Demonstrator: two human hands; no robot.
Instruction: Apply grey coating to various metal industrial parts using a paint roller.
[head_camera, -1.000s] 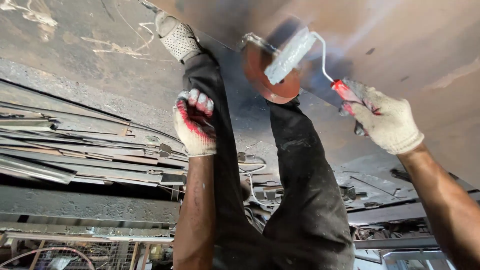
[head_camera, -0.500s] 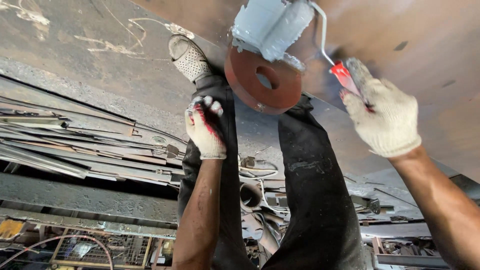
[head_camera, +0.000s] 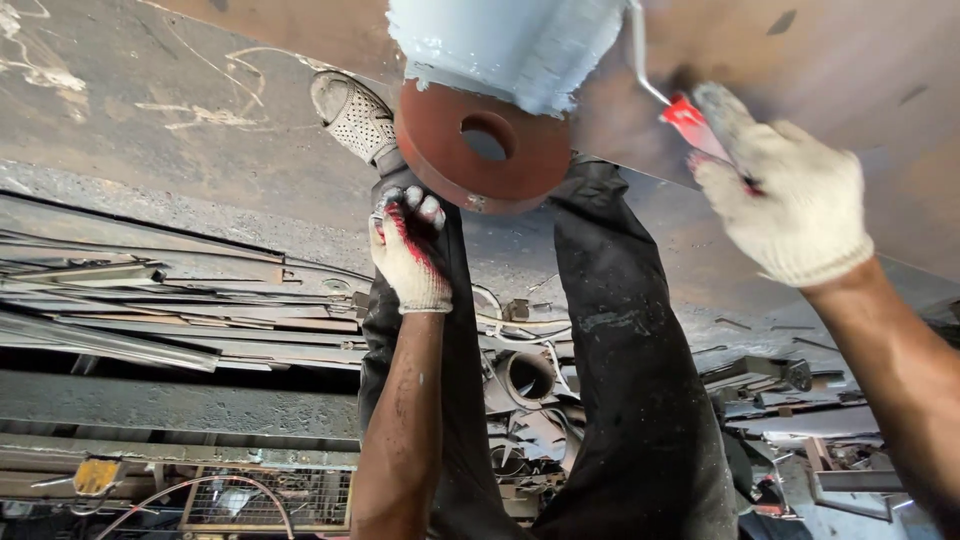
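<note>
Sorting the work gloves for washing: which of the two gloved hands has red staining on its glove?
The left hand, resting on the dark trouser leg; its glove is streaked red, while the right hand, gripping the roller handle, looks plain white.

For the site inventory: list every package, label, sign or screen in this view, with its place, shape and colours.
Yellow tag or plate: bottom left, among the metal scrap below the dark beam; small, roughly rectangular, yellow with dark marks too small to make out.
No packages, screens or other signs show.
</note>
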